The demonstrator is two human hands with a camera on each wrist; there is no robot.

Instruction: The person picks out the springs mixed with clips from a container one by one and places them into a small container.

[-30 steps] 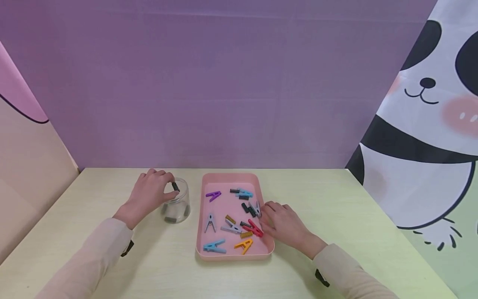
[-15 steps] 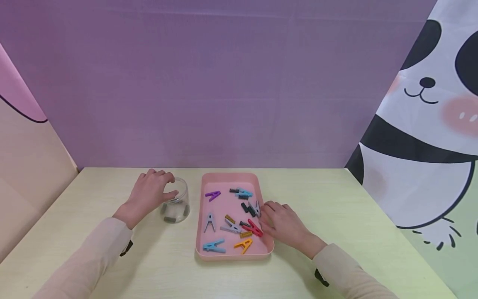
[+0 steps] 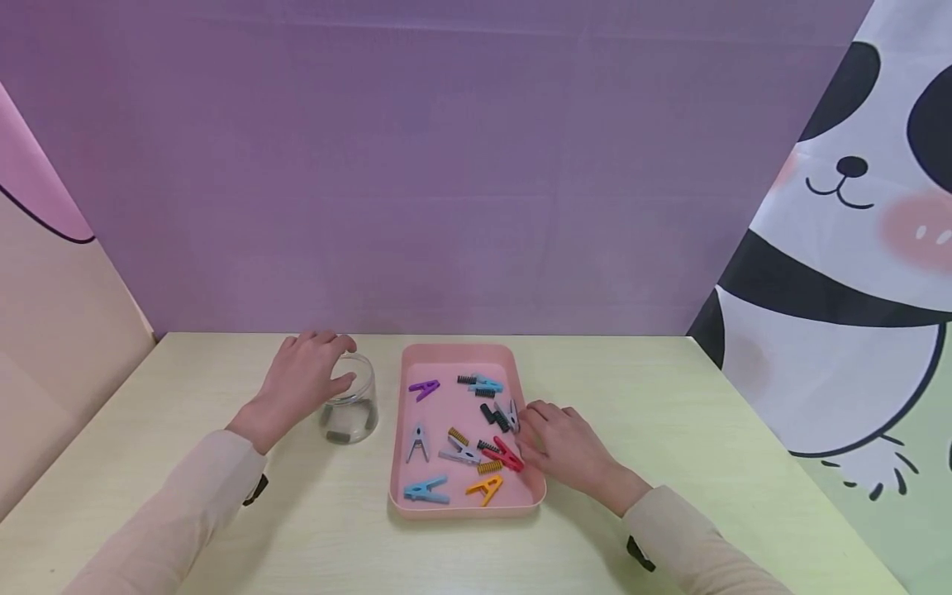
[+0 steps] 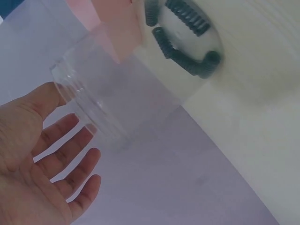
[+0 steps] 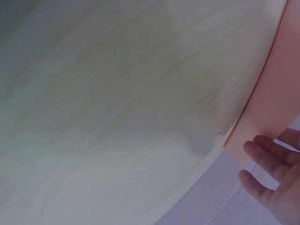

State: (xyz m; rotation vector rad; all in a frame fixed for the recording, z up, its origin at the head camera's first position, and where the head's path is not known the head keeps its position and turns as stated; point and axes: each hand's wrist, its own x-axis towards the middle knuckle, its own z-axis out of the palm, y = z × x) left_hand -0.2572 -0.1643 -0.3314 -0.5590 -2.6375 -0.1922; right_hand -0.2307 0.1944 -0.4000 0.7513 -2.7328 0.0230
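My left hand (image 3: 297, 380) is at the mouth of a clear jar (image 3: 363, 423), with nothing between thumb and fingers. In the left wrist view its fingers are spread and relaxed beside the rim, and several dark coil springs (image 4: 190, 18) lie on the jar's bottom. My right hand (image 3: 567, 446) rests at the right edge of a pink tray (image 3: 461, 354); in the right wrist view the loosely bent fingers (image 5: 267, 159) lie along its outer wall. Nearest to this hand in the tray are a red clothespin (image 3: 506, 454), a grey clothespin (image 3: 511, 415) and black springs (image 3: 502, 421).
The tray also holds a purple clothespin (image 3: 425, 388), blue clothespins (image 3: 427, 489), more grey ones (image 3: 418, 441), a yellow one (image 3: 487, 489) and gold springs (image 3: 490, 467). Jar and tray stand apart on a pale wooden table (image 3: 357, 529). A purple backdrop (image 3: 446, 182) rises behind.
A black spring pinched by my left hand over the jar one second ago has left the fingers. The left hand has since opened slightly and shifted a little. The right hand stays put.
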